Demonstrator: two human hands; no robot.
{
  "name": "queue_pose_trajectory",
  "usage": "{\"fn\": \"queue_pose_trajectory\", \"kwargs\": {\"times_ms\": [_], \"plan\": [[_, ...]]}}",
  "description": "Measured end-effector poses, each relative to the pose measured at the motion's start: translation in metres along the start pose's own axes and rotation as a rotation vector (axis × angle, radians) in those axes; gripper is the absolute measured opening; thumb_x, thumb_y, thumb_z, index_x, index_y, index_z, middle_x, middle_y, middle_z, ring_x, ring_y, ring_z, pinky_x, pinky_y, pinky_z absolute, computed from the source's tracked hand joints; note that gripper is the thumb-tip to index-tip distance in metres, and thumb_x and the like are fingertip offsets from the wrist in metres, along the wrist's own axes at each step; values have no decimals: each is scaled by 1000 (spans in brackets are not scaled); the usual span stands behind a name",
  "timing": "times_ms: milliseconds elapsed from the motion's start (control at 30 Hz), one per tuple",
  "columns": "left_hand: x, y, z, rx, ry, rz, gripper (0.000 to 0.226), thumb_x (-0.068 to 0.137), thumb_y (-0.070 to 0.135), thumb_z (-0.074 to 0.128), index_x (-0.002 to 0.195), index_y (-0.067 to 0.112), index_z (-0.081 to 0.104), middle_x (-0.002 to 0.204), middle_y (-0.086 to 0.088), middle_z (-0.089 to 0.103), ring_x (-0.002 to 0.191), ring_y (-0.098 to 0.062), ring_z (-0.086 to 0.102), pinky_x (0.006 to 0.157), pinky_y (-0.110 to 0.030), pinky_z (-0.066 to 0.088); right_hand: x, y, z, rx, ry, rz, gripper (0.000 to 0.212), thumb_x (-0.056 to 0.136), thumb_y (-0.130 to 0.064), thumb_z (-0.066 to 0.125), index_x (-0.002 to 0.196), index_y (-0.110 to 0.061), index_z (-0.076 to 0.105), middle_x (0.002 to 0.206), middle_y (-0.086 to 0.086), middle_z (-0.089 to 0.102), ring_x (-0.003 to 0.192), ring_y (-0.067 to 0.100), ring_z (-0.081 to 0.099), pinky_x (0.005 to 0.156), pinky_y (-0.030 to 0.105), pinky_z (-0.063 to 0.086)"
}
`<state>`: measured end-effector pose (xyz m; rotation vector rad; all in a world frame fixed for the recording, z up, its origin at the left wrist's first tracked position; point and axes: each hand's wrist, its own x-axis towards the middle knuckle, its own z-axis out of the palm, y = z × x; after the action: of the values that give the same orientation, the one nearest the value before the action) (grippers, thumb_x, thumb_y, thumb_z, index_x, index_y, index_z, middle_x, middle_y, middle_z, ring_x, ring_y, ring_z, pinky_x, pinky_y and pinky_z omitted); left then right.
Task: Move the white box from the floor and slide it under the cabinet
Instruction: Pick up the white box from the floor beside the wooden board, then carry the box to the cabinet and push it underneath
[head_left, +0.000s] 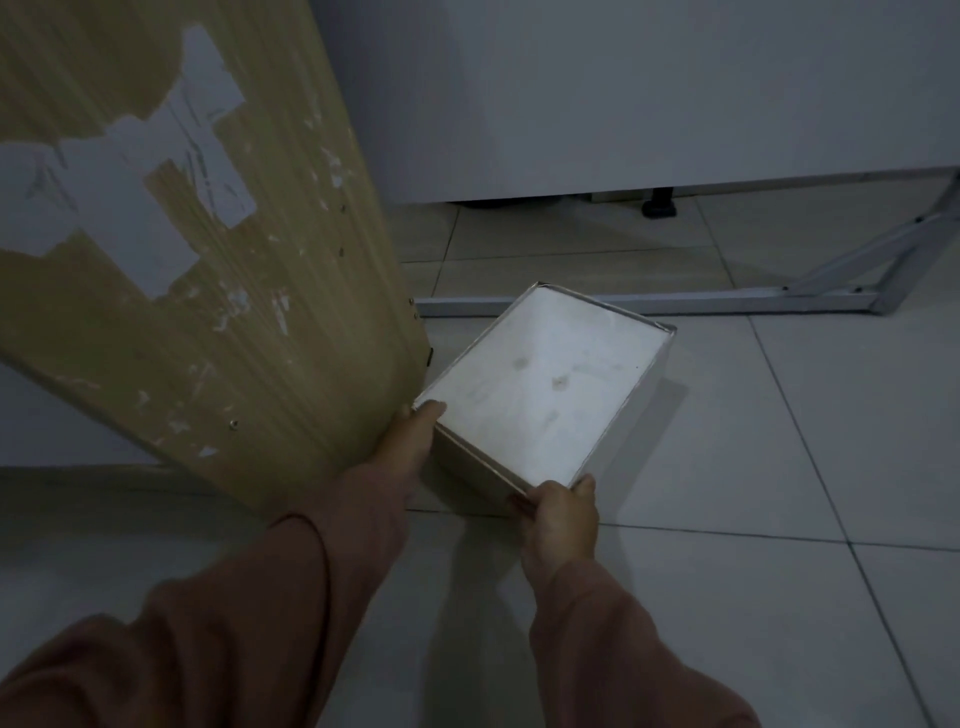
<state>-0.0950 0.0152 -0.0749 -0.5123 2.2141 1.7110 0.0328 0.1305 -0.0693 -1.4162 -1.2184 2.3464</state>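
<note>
The white box (545, 384) is flat and rectangular, with a smudged white top and tan sides. It hangs tilted just above the tiled floor, beside the lower right corner of the wooden cabinet (208, 312). My left hand (410, 441) grips its near left corner, thumb on top, close against the cabinet side. My right hand (561, 519) holds the near right corner, thumb on the top edge. Both arms wear brown sleeves. The box's underside is hidden.
The cabinet's beige side panel has torn white patches. A white metal frame (649, 302) lies on the floor behind the box, with slanted legs at the right. A white unit (623, 104) stands at the back, a dark foot (658, 208) beneath it. Grey floor tiles (779, 467) spread to the right.
</note>
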Motion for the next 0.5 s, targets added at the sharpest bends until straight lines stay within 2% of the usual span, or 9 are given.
{"fn": "queue_pose_trajectory", "kwargs": {"times_ms": [67,100,167,200,267,333,400,433,500], "plan": [[15,-5,-5,-32,-36,-24,85,59,67,59,129,19,61,129,-3,64,118,-27,59,109,-45,41,-1,-3,-8,119,-43,7,49,76,10,41,117,-17,44,97,10,48,81,28,54,80,46,55],[29,-13,-9,-50,-50,-21,88,58,73,56,130,21,60,131,-1,64,119,-25,59,110,-45,40,0,-4,-12,174,-58,19,51,78,13,38,116,-21,44,94,9,47,79,28,53,81,47,55],[41,-19,-16,-79,-81,-48,90,59,78,53,131,25,59,132,3,64,119,-23,59,110,-45,40,1,-5,-20,265,-80,42,65,80,15,34,130,-27,41,94,9,49,81,31,57,86,49,55],[33,-13,-18,-85,-82,-57,90,59,78,53,132,25,58,132,4,63,119,-22,58,110,-45,39,2,-5,-25,280,-86,44,68,80,15,34,136,-23,40,97,11,51,82,34,59,85,49,55],[8,6,-15,-86,-113,-73,87,62,75,55,132,25,59,130,5,63,119,-21,58,109,-43,40,3,-4,-33,269,-84,43,66,77,14,33,136,-15,44,106,16,55,81,37,62,79,47,58],[-16,26,-13,-73,-165,-45,76,67,69,59,130,26,60,125,4,66,114,-21,59,99,-38,46,5,-3,-41,277,-79,44,63,76,14,32,130,-12,51,107,17,56,77,38,63,77,46,58],[-22,32,-10,-54,-231,-20,81,60,69,62,130,27,60,124,2,66,104,-19,59,83,-34,46,5,-4,-48,311,-91,48,60,75,14,30,125,-10,54,105,17,56,76,40,63,79,48,57],[-29,37,-9,-22,-252,-29,84,57,71,63,128,27,61,123,1,66,97,-17,58,83,-34,44,5,-4,-52,324,-102,53,59,74,13,30,124,-9,54,105,18,57,77,41,63,81,49,56],[-41,43,-5,4,-299,-58,72,66,71,61,123,27,64,119,4,64,92,-15,55,97,-36,40,3,-6,-60,332,-110,63,53,75,13,28,117,-7,53,103,19,58,78,43,64,82,50,55]]}}
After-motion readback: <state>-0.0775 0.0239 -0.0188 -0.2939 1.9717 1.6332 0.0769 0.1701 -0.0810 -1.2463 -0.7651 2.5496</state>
